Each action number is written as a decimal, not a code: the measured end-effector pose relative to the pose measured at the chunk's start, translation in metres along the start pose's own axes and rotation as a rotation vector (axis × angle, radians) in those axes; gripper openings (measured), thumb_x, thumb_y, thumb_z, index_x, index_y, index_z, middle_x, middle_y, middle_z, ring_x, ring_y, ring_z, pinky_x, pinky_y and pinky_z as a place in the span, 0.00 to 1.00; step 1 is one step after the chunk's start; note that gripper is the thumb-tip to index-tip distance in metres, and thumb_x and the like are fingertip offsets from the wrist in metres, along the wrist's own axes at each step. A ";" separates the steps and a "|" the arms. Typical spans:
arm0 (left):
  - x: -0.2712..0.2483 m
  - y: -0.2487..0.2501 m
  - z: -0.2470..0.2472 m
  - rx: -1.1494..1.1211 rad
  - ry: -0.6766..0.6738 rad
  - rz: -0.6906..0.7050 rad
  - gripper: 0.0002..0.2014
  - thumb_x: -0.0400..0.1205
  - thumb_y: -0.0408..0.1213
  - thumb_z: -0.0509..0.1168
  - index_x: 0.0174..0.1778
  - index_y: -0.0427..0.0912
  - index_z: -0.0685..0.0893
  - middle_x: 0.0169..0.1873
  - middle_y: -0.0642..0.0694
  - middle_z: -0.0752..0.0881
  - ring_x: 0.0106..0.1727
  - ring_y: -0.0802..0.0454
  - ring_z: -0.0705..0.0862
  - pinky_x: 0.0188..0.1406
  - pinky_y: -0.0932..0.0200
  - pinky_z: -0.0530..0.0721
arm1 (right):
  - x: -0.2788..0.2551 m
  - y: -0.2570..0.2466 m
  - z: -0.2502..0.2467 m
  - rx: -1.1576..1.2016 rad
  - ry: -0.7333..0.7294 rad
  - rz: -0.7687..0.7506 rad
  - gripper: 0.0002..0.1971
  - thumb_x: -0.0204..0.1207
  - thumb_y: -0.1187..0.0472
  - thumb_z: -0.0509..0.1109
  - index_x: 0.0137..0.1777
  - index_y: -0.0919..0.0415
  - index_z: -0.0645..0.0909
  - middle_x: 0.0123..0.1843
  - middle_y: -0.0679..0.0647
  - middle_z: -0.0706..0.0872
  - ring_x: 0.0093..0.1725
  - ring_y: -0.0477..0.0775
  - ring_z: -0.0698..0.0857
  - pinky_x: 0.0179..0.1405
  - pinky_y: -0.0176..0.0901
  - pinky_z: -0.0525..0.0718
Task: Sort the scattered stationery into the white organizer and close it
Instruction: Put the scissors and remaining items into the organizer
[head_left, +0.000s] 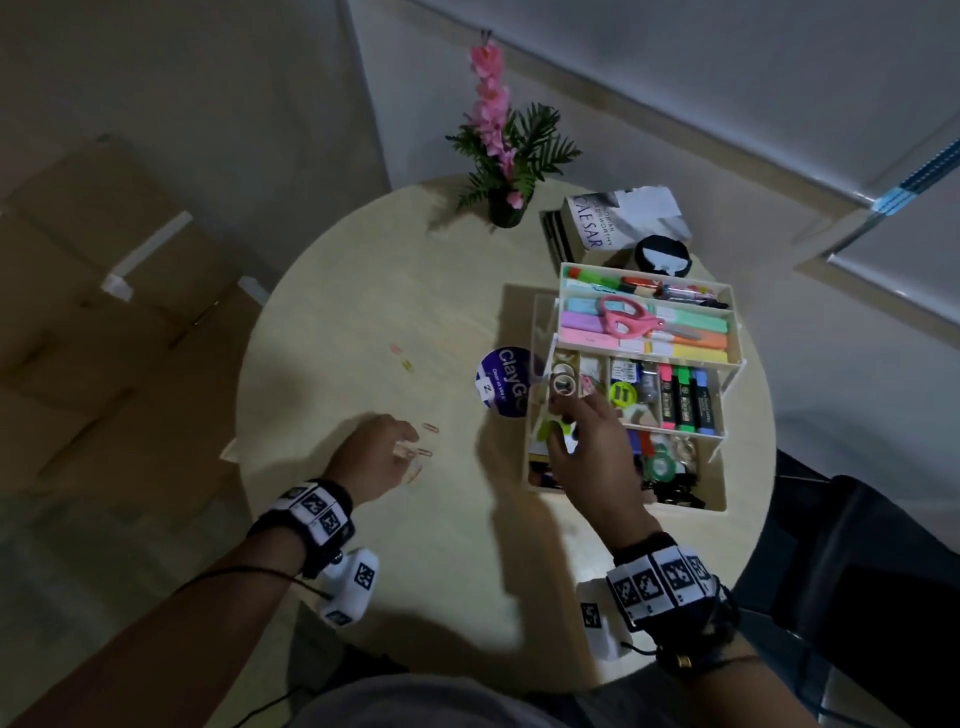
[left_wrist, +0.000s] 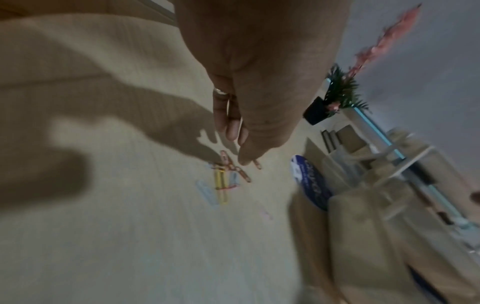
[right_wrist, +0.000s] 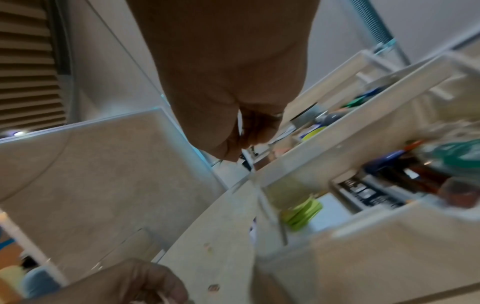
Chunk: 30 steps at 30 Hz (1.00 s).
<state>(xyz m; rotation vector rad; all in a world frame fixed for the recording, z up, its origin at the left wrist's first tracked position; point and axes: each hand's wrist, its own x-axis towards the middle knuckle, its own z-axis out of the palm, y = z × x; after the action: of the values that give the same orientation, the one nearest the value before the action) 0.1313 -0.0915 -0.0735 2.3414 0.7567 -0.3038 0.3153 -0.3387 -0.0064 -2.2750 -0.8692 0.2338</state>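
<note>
Left hand (head_left: 376, 457): black wrist strap, white square-coded marker tiles, white camera pod, thin black cable, ring on one finger | Right hand (head_left: 592, 457): matching black strap, coded tiles, white pod | Forearms bare

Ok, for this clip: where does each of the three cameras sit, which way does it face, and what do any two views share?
Head: worn above, facing down at the round pale wooden table; both forearms, left hand and right hand show.
Left wrist: looks along the left hand's fingers at the coloured paper clips on the table.
Right wrist: looks along the right hand into the open white tiered plastic organizer.
Shared: head and left wrist both show the clips, the round blue lid and the potted pink flower.
</note>
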 end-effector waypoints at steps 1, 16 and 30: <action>-0.001 -0.010 0.002 0.054 -0.043 0.002 0.16 0.80 0.31 0.74 0.64 0.43 0.90 0.60 0.43 0.88 0.62 0.43 0.86 0.66 0.52 0.83 | -0.001 -0.011 0.011 0.022 -0.054 -0.046 0.12 0.77 0.69 0.74 0.58 0.57 0.88 0.55 0.53 0.84 0.47 0.49 0.81 0.46 0.42 0.80; 0.011 -0.053 -0.007 -0.046 -0.090 0.244 0.17 0.84 0.27 0.64 0.68 0.43 0.85 0.67 0.45 0.81 0.69 0.42 0.80 0.68 0.43 0.83 | -0.015 -0.076 0.182 0.061 -0.496 0.085 0.13 0.81 0.59 0.62 0.50 0.56 0.90 0.49 0.53 0.92 0.48 0.54 0.89 0.50 0.45 0.85; 0.121 -0.053 -0.033 0.429 -0.267 0.242 0.40 0.91 0.63 0.43 0.91 0.46 0.33 0.88 0.42 0.25 0.88 0.36 0.26 0.91 0.36 0.41 | -0.014 -0.014 0.169 -0.209 -0.099 0.231 0.34 0.80 0.69 0.59 0.86 0.81 0.58 0.86 0.77 0.66 0.88 0.75 0.59 0.93 0.51 0.45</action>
<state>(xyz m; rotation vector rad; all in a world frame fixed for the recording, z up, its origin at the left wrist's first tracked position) 0.1984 0.0164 -0.1241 2.6809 0.2922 -0.7122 0.2322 -0.2498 -0.1254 -2.5807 -0.7064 0.3769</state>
